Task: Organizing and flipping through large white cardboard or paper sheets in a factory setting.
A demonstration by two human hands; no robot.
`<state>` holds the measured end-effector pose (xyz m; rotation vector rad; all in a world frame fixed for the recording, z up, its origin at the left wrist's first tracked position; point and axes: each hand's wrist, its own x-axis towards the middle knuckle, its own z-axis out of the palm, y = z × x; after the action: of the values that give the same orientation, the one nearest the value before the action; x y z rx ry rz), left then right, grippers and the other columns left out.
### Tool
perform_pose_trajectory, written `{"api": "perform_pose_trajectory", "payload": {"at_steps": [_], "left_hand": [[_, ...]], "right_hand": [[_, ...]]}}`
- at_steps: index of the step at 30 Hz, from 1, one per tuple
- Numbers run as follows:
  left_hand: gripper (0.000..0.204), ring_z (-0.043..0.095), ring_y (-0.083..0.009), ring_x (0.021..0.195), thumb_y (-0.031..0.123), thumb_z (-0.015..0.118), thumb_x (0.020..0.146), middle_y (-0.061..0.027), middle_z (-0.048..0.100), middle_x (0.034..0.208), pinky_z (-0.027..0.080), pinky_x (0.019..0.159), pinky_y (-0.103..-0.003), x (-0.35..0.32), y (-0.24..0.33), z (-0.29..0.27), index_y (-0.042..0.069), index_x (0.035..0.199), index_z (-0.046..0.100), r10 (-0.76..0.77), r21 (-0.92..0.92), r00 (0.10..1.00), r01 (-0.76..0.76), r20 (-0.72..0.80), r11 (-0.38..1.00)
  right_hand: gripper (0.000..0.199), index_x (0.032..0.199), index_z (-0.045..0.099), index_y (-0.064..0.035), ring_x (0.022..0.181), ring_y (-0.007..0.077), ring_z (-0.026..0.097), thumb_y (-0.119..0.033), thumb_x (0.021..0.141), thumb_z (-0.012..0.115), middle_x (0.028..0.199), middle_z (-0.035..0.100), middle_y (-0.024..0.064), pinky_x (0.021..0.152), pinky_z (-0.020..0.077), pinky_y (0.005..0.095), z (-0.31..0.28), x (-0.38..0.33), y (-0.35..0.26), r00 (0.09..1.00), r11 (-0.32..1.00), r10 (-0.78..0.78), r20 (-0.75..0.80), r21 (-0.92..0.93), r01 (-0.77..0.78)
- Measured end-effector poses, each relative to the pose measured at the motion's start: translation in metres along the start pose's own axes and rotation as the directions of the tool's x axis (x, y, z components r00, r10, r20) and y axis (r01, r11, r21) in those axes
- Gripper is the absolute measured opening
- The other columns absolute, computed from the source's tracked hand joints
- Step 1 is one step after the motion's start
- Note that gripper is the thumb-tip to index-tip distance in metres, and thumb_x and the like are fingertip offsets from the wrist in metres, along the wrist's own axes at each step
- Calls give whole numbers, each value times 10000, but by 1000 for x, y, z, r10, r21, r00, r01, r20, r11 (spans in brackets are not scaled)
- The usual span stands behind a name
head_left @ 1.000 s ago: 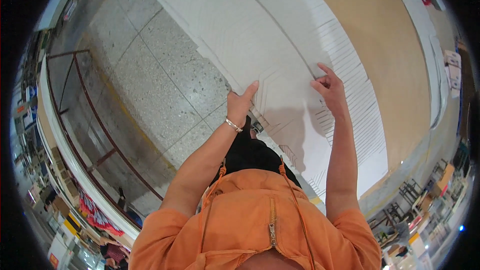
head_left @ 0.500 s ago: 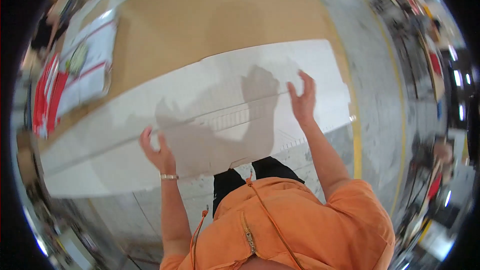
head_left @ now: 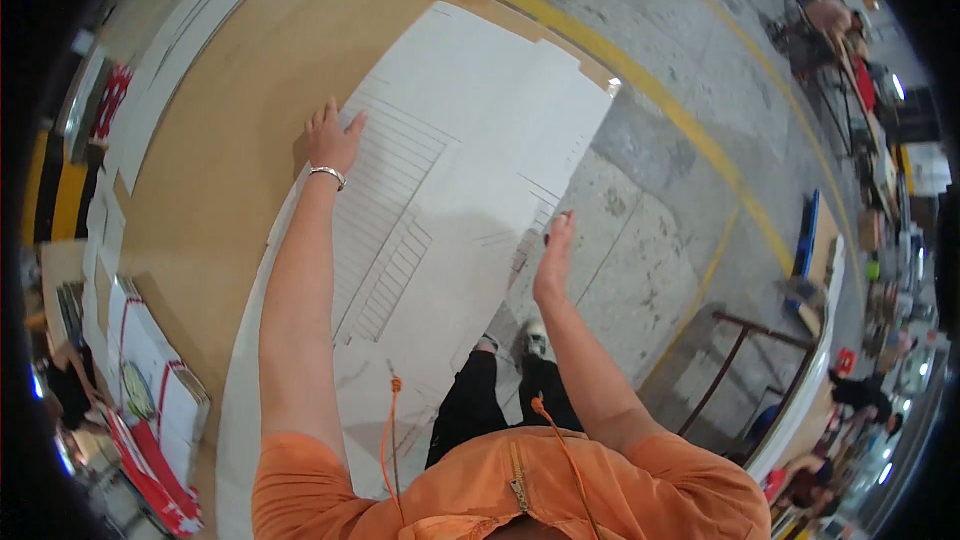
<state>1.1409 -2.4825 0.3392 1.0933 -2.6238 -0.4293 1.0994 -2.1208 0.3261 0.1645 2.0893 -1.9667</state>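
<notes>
A large white sheet (head_left: 470,140), apparently paper or thin card, lies across the brown board-topped table with ruled dark lines on it. My left hand (head_left: 334,143) rests at its far left edge, palm down, fingers stretched out. At the opposite edge, beside the floor, my right hand (head_left: 556,258) is held upright on its side. Its fingers are straight and seem to touch the sheet's border; no grip on it shows. A bracelet circles my left wrist.
Brown board (head_left: 240,110) covers the table beyond the sheet. A stack of white and red packages (head_left: 160,390) sits at the lower left. To the right are concrete floor with yellow lines, a metal-framed table (head_left: 745,340) and people farther off.
My view has turned, so the sheet now runs steeply upward. My left hand has come down on the far edge, and my right hand has moved from above the sheet to its near edge.
</notes>
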Motion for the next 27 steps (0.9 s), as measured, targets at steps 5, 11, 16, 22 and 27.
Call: {"api": "perform_pose_trajectory", "payload": {"at_steps": [5,11,16,22,27], "left_hand": [[680,370,-322,1127,540,527,766,-147,444,1205,297,967,-414,0,31,10,43,1225,459,14,111,999,-10,-41,994],[675,383,-324,1110,538,532,762,-142,450,1200,302,959,-422,2,7,-7,39,1212,469,59,85,994,-51,-90,995],[661,389,-322,1101,531,548,750,-152,456,1179,303,952,-432,-59,-32,-35,34,1181,484,-183,208,960,228,-214,951],[627,409,-322,1048,533,569,732,-163,476,1088,327,921,-427,-116,-50,-41,31,1105,523,-89,164,969,129,-232,978],[617,403,-329,1075,536,541,755,-171,471,1112,322,934,-420,-118,-68,-67,26,1103,528,-83,117,985,101,-150,988]], "right_hand": [[688,1374,109,0,1297,237,190,-438,904,357,1404,203,164,1048,166,326,25,-15,-20,999,999,50,21,-5,-50],[614,1363,153,-10,1258,234,259,-382,917,352,1361,280,141,1027,198,312,22,-8,6,997,1000,19,-72,-5,-19],[566,1349,206,-25,1223,224,305,-362,920,355,1339,315,109,1011,229,321,10,-62,5,991,917,15,134,393,-67],[580,1309,280,-22,1145,208,380,-411,897,402,1299,357,87,973,279,326,26,-127,31,977,932,203,72,292,-215],[605,1293,315,-14,1159,210,366,-448,883,417,1300,366,87,971,281,333,31,-130,34,966,893,228,124,368,-259]]}}
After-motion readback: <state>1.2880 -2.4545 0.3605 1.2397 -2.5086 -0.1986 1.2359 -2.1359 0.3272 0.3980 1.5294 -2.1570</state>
